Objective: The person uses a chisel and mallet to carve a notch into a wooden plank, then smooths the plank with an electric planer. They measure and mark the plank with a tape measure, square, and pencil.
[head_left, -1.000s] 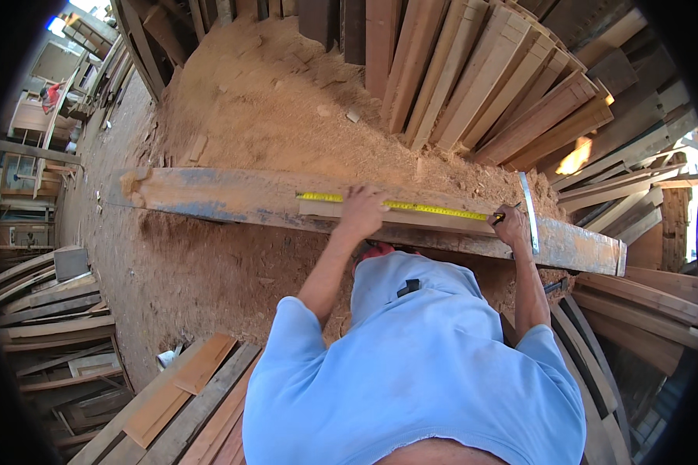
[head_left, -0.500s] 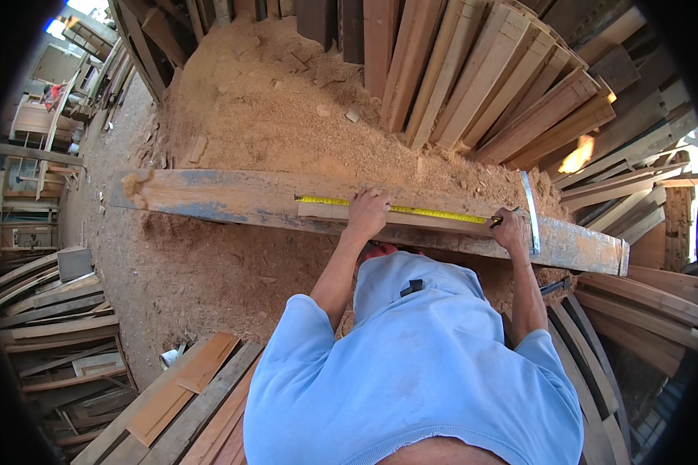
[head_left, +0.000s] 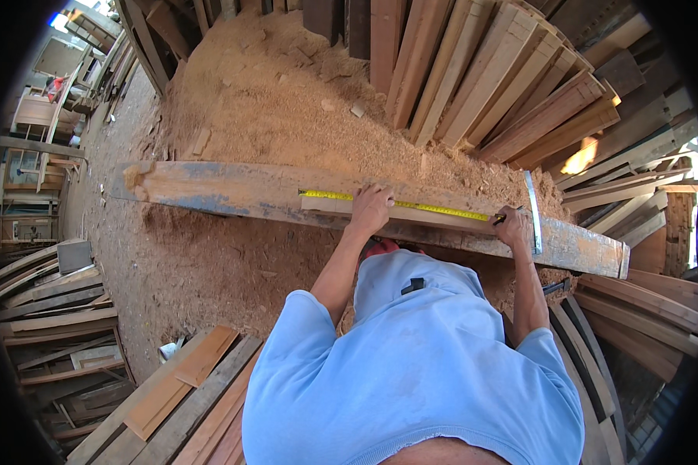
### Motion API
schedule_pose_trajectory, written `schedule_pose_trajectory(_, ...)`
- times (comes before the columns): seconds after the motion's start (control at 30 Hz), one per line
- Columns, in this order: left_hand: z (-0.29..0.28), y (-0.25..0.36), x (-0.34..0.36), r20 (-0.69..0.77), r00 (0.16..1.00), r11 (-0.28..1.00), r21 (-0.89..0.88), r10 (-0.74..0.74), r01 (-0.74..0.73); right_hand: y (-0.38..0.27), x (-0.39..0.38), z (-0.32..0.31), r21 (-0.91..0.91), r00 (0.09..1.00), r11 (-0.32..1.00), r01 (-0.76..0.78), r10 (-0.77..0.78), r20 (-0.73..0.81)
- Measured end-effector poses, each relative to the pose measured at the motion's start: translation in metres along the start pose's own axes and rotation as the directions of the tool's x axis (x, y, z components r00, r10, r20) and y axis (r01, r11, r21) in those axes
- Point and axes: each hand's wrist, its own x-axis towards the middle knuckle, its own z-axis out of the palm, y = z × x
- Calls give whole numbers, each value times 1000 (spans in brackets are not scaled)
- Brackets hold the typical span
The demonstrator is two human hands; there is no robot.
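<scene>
A long worn plank (head_left: 217, 183) with blue-grey stains runs across in front of me. Along its near edge lies a narrower pale wood strip (head_left: 329, 204), with a yellow tape measure blade (head_left: 438, 208) stretched over it. My left hand (head_left: 374, 204) is closed over the blade and strip around their middle, fingers curled on the far side. At the blade's right end my right hand (head_left: 513, 229) is closed on a small dark thing (head_left: 499, 219), too small to name. Just beyond that hand a shiny metal strip (head_left: 533, 211) crosses the plank.
Sawdust (head_left: 264, 101) is heaped behind the plank. Stacked boards (head_left: 504, 77) lean at the far right, with more timber (head_left: 636, 310) at the near right. Several boards (head_left: 163, 418) lie at the near left, and a wood pile (head_left: 54, 318) stands at the left edge.
The view has shifted slightly. Both hands keep their places on the tape measure and wood strip, with no clear movement.
</scene>
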Motion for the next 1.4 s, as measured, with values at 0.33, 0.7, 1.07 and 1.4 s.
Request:
schedule_pose_trajectory(0.33, -1, 2, -1, -46, 999, 1000, -9, 13, -14, 9, 5, 8, 8, 1000, 1000, 14, -13, -10)
schedule_pose_trajectory(0.7, -2, 3, -1, -19, 1000, 1000, -17, -1, 0, 5, 3, 5, 14, 1000, 1000, 5, -5, -11)
schedule_pose_trajectory(1.07, -4, 5, -2, -22, 1000, 1000, -5, 6, -6, 9, 4, 12, 25, 999, 999, 29, -28, -36)
schedule_pose_trajectory(1.4, -1, 0, -1, -6, 1000, 991, 130, 27, -26, 9, 0, 9, 69, 1000, 997, 15, -14, -13)
